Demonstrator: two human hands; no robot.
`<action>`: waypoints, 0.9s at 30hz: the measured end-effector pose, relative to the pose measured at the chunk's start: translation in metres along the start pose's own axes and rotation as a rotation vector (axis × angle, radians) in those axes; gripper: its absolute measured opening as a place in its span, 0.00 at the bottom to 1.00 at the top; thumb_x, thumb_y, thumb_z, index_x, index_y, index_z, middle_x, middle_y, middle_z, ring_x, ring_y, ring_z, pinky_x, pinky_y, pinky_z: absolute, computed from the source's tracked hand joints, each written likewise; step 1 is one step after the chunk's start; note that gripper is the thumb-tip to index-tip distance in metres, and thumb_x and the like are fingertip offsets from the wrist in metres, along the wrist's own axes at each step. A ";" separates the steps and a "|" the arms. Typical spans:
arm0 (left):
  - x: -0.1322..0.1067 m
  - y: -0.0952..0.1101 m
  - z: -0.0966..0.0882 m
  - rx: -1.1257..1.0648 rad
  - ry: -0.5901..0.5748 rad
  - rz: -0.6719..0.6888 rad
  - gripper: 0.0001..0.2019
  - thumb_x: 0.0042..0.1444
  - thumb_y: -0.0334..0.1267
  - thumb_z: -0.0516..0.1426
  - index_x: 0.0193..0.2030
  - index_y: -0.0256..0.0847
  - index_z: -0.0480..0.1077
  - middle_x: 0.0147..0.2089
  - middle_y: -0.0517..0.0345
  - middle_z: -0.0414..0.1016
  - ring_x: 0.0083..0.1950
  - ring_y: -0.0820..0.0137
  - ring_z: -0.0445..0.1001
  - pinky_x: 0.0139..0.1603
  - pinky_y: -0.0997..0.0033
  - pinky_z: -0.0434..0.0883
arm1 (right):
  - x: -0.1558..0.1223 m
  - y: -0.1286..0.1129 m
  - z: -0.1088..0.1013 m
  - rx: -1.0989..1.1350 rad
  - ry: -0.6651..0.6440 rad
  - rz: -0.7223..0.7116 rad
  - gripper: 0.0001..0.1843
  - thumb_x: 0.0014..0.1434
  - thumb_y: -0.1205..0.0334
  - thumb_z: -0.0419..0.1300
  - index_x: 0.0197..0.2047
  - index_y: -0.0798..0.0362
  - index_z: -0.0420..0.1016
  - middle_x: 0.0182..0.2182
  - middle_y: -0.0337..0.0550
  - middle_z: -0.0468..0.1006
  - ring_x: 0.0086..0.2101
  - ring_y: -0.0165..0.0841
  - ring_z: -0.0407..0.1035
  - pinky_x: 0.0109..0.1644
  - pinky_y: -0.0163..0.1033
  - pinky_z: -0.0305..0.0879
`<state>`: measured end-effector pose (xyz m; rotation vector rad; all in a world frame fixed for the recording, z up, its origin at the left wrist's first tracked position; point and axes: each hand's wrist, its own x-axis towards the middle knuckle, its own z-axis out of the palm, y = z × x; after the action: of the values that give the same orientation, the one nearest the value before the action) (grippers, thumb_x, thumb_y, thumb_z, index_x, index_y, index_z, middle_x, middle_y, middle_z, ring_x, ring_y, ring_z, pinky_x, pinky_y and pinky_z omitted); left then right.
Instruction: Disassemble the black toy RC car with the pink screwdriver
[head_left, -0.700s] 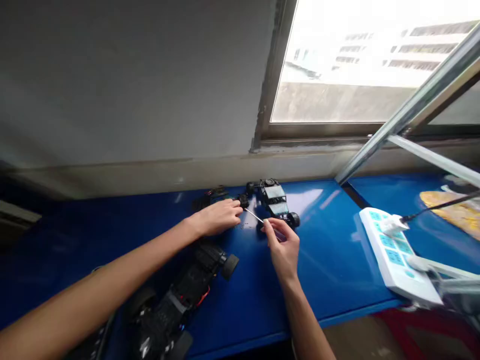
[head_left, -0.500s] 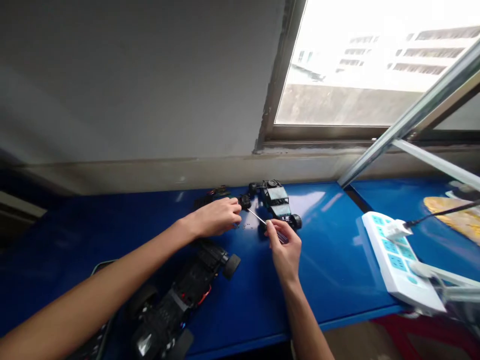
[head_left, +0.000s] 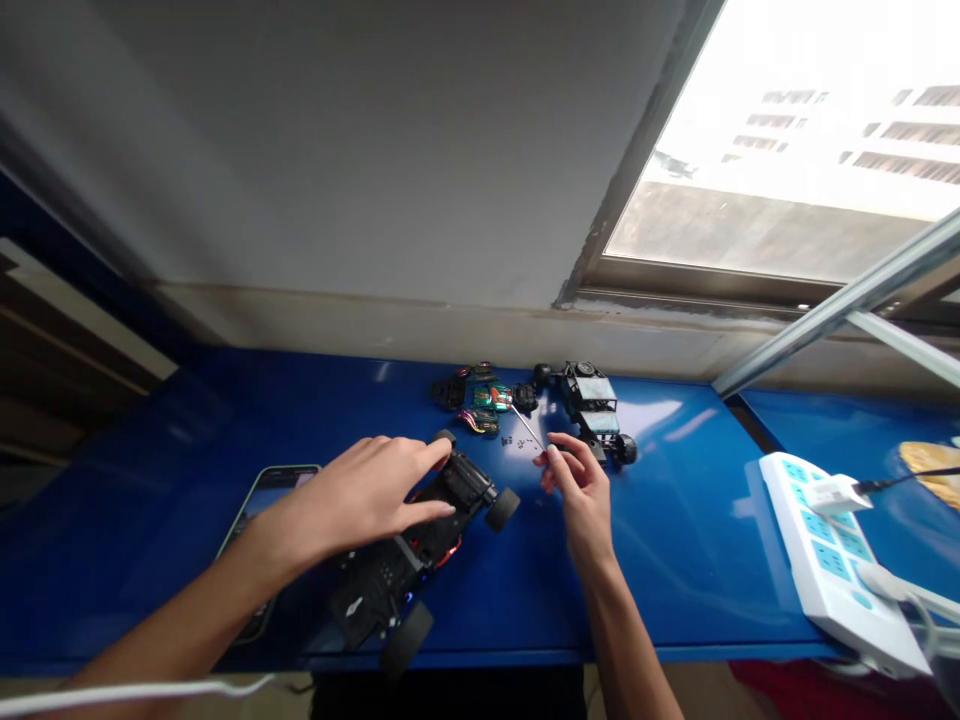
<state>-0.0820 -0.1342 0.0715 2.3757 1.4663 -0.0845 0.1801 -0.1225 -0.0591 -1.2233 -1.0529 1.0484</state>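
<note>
A black toy car chassis (head_left: 390,575) with chunky wheels lies at an angle on the blue table. My left hand (head_left: 375,495) is over its far end, thumb and fingers spread apart; whether they touch the chassis I cannot tell. In my right hand (head_left: 581,480) is a screwdriver (head_left: 528,428), its thin metal shaft pointing up and left. Beyond its tip lies a shiny green and orange toy car body (head_left: 491,398) with black end pieces. Several tiny dark screws (head_left: 517,441) are scattered just in front. To the right stands a grey-blue toy buggy (head_left: 592,400).
A phone (head_left: 259,495) lies partly under my left forearm. At the right, a white power strip (head_left: 825,550) with plugs and cords sits near a slanting metal frame (head_left: 840,310). The wall (head_left: 360,325) and window border the table's (head_left: 675,570) far edge.
My left hand has moved from the far car parts back to the black chassis, uncovering the green body. The right hand still holds the screwdriver. The view has shifted left.
</note>
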 end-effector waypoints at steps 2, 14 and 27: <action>-0.009 0.005 0.007 0.009 -0.035 -0.022 0.20 0.60 0.53 0.65 0.53 0.47 0.71 0.48 0.53 0.83 0.47 0.53 0.82 0.39 0.65 0.68 | -0.005 -0.002 0.003 0.016 0.001 0.016 0.24 0.58 0.46 0.71 0.50 0.52 0.77 0.33 0.43 0.84 0.26 0.30 0.70 0.31 0.36 0.68; -0.017 0.008 0.024 -0.015 -0.038 0.078 0.23 0.54 0.46 0.69 0.54 0.46 0.68 0.47 0.55 0.81 0.48 0.53 0.80 0.44 0.61 0.71 | -0.028 -0.067 -0.002 -0.107 0.040 -0.189 0.16 0.57 0.55 0.74 0.48 0.51 0.83 0.42 0.48 0.87 0.34 0.37 0.82 0.40 0.42 0.81; -0.011 0.019 0.033 -0.066 0.039 -0.113 0.29 0.50 0.54 0.71 0.52 0.45 0.68 0.42 0.50 0.83 0.45 0.46 0.83 0.36 0.63 0.71 | -0.033 -0.090 0.028 -0.442 -0.001 -0.737 0.17 0.61 0.62 0.72 0.53 0.46 0.79 0.32 0.36 0.83 0.30 0.31 0.77 0.40 0.40 0.78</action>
<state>-0.0662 -0.1621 0.0477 2.2537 1.5962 -0.0179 0.1498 -0.1541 0.0306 -1.0247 -1.6222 0.2490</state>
